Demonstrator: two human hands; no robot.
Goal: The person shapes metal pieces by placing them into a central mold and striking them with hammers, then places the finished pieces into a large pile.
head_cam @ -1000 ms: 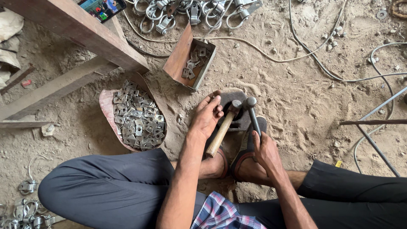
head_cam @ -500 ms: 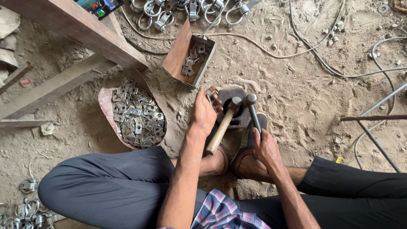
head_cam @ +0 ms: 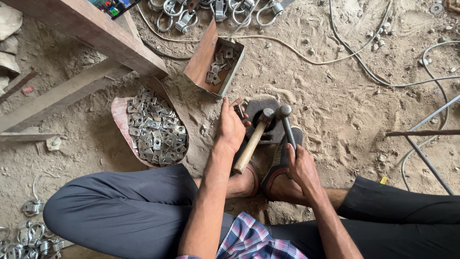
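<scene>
- My left hand [head_cam: 231, 128] now rests on the left edge of the dark round metal block [head_cam: 262, 120] on the sandy floor [head_cam: 345, 105], fingers closed on a small flat metal piece [head_cam: 239, 111]; half a second ago it was a little higher.
- My right hand [head_cam: 301, 165] grips the thin dark metal rod [head_cam: 287, 125], standing as before.
- The wooden-handled hammer [head_cam: 253, 141] lies against the block, unmoved; neither hand grips it.
- So the piece seems placed for striking.

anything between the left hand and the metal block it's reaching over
Nothing visible does. The left hand already rests at the edge of the dark metal block, fingertips on a small piece there. The wooden-handled hammer lies beside the hand, not across its path.
</scene>
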